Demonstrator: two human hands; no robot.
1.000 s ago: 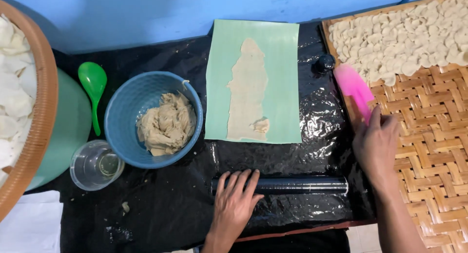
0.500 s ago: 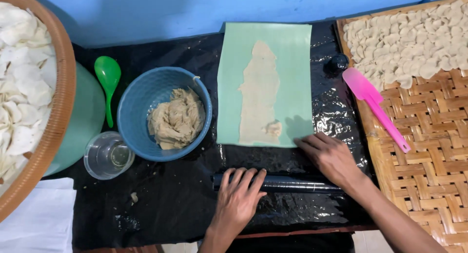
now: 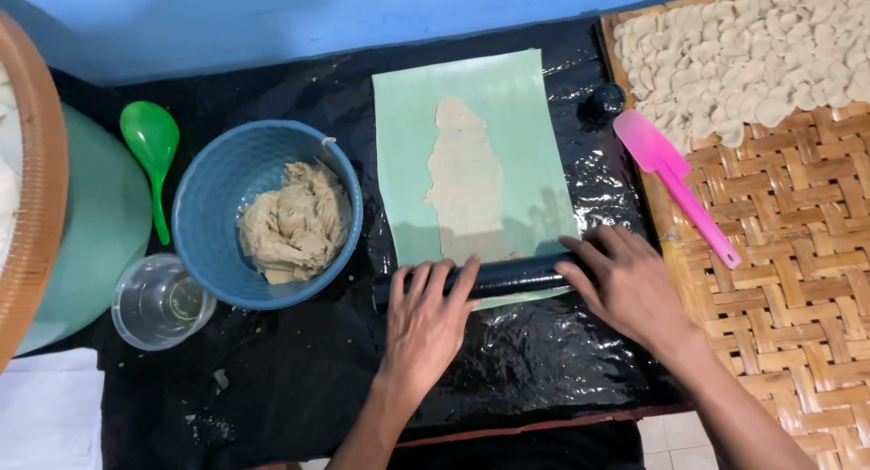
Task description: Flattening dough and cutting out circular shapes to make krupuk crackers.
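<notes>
A black rolling pin (image 3: 507, 275) lies across the near edge of a light green sheet (image 3: 521, 125). A flat strip of pale dough (image 3: 464, 180) is spread down the middle of that sheet. My left hand (image 3: 428, 320) rests palm down on the left part of the pin, fingers spread. My right hand (image 3: 625, 284) presses flat on its right end. Both sit on a black plastic-covered table (image 3: 299, 388).
A blue bowl (image 3: 217, 175) with a dough lump (image 3: 294, 225) stands left of the sheet, with a green spoon (image 3: 152, 148) and a clear glass (image 3: 161, 300) beside it. A woven tray (image 3: 797, 252) on the right carries a pink spatula (image 3: 675, 180) and several small dough pieces (image 3: 752, 62).
My right hand left the pink spatula on the tray and came onto the pin's right end. The pin has rolled forward onto the sheet's near edge.
</notes>
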